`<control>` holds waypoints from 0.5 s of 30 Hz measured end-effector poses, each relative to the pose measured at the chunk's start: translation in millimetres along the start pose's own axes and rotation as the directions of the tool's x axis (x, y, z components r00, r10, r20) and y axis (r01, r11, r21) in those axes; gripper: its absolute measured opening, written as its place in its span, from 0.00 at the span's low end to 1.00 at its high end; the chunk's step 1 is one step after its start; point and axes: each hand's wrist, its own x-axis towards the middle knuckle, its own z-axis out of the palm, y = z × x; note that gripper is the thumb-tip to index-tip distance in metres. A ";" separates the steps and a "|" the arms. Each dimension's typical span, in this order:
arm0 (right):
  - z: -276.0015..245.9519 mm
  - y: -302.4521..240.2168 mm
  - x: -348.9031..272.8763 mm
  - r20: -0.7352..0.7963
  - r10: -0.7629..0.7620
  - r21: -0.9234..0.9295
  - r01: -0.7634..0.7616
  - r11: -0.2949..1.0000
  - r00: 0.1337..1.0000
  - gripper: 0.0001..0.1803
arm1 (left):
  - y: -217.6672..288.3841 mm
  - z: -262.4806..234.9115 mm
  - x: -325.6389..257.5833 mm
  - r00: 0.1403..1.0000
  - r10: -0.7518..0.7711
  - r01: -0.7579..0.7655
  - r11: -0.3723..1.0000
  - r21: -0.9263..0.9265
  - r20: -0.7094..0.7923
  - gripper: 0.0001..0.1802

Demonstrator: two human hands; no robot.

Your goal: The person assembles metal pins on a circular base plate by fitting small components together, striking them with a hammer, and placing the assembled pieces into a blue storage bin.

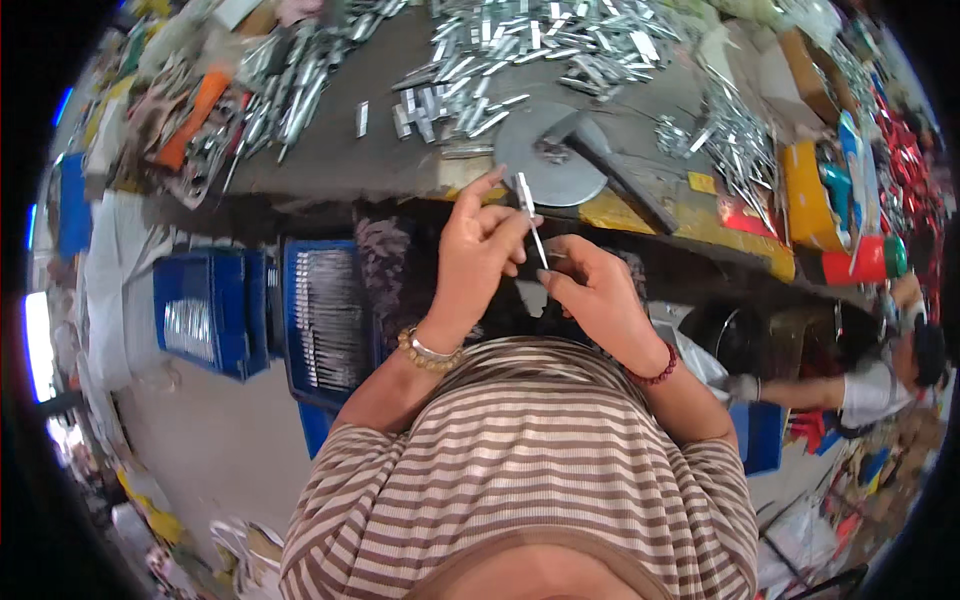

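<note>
In the head view, I am holding one slim metal piece (523, 186) between my two hands, in front of my body, near the edge of the surface (330, 165). My left hand (474, 250) is gripping around its middle, with the index finger pointing away; my right hand (600, 292) is pinching the thin lower end. I am, it seems, adjusting or checking this piece, and the next move is probably asking for steady fingertips. Both wrists are bending inward, the forearms rising from below. Beyond my hands, a hammer (628, 188) is lying across a round plate (515, 150).
</note>
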 end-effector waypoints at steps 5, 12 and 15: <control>23.6 -0.5 2.4 -0.018 -0.084 0.015 0.084 0.996 0.996 0.21 | 5.7 -18.5 -5.2 0.995 0.078 -0.081 0.996 -0.048 -0.066 0.32; 27.5 21.2 7.2 0.282 0.015 0.121 -0.051 0.991 0.959 0.27 | -39.6 -163.5 -77.2 0.811 0.035 -0.048 0.999 -0.008 -0.584 0.28; 25.0 26.2 9.9 0.271 0.072 0.110 -0.105 0.988 0.960 0.26 | -94.1 -245.4 -123.1 0.599 -0.059 0.023 0.998 -0.057 -0.798 0.28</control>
